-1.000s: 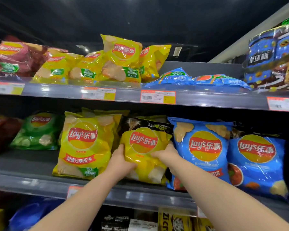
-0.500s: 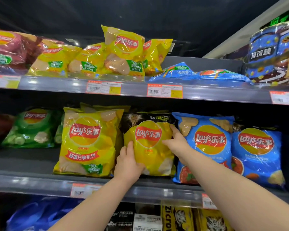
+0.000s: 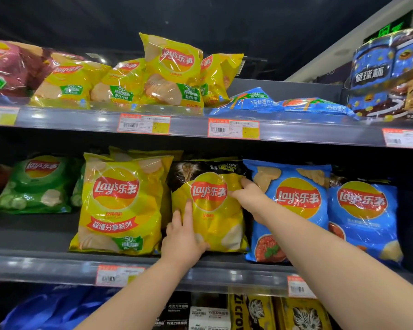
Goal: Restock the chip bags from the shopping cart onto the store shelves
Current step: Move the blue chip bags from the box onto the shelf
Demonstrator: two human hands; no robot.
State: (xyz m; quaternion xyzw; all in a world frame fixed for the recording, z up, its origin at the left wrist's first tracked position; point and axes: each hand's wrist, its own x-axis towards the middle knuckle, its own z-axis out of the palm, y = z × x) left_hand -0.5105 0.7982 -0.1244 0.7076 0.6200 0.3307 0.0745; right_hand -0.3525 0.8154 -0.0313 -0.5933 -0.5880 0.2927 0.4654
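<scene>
A yellow chip bag with a black top stands upright on the middle shelf, between a large yellow bag and a blue bag. My left hand lies against the bag's lower left front, fingers pointing up and thumb near its bottom edge. My right hand pinches the bag's upper right edge, thumb on the front and fingertips at the side. The shopping cart is out of view.
A green bag lies at the left of the middle shelf and a second blue bag stands at the right. The top shelf holds yellow, red and flat blue bags. Boxed snacks sit on the shelf below.
The bag has gone from held low at the shelf front to standing upright in its slot. My right hand slid up its right edge, and my left hand shifted onto the lower front.
</scene>
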